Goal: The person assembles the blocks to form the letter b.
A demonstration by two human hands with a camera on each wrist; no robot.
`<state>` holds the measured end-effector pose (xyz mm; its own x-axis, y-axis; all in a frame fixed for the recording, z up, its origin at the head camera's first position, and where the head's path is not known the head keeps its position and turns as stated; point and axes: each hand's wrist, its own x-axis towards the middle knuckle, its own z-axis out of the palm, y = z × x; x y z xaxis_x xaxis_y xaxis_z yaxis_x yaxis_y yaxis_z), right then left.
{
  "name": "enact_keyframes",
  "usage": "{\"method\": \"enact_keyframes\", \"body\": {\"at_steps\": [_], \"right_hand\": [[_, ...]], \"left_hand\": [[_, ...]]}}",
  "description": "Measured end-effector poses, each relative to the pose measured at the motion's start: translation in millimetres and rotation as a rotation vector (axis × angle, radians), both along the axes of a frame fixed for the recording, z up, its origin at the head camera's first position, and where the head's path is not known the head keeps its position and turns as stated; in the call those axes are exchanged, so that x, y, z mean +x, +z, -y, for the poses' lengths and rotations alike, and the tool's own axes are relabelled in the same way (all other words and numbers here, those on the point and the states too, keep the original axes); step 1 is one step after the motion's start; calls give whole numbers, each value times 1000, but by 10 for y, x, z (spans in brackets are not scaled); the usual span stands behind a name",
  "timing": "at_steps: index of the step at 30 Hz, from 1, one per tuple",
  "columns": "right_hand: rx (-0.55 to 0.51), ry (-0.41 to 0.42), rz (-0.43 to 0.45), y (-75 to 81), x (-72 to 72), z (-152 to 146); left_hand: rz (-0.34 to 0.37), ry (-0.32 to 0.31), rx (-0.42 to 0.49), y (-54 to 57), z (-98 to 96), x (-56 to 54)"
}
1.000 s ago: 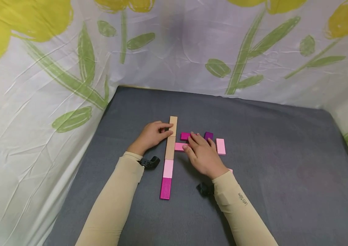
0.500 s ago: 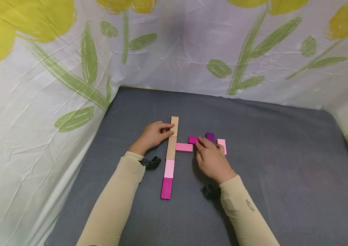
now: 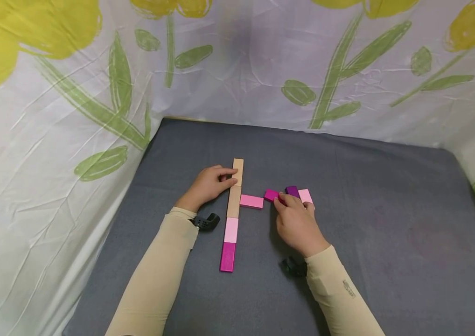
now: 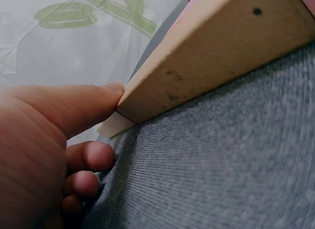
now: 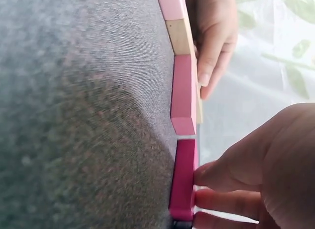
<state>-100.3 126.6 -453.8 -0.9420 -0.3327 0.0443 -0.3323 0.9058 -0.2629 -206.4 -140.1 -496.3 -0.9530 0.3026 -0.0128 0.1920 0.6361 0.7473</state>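
Note:
My left hand rests its thumb and index finger on the far wooden block of a straight row. In the left wrist view, the thumb touches a wooden block near a joint, the other fingers curled beside it. My right hand presses its fingertips on a small magenta block; thumb and fingers lie along one edge of it in the right wrist view. Close past those fingers are a purple block and a light pink block, partly covered. A pink block sticks out sideways from the row.
The row continues toward me with a second wooden block, a light pink block and a magenta block. A grey cloth covers the table. A flower-printed curtain hangs behind it.
My right hand has moved right, sliding the small magenta block away from the row; the purple block has shifted and turned toward the light pink one. The left hand stays put.

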Motion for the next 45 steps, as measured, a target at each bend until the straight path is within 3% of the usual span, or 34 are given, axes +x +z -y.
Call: {"method": "enact_keyframes", "body": {"at_steps": [15,25,45], "right_hand": [[-8,-12,-102,-44,280,-61],[-50,1,-121,-111,268,-3],[-49,-6,-77,-146,245,45]], "left_hand": [[1,7,1,-33,-10,-11],[5,8,-7,0,-5,0],[-2,5,-10,-1,-10,-12]]}}
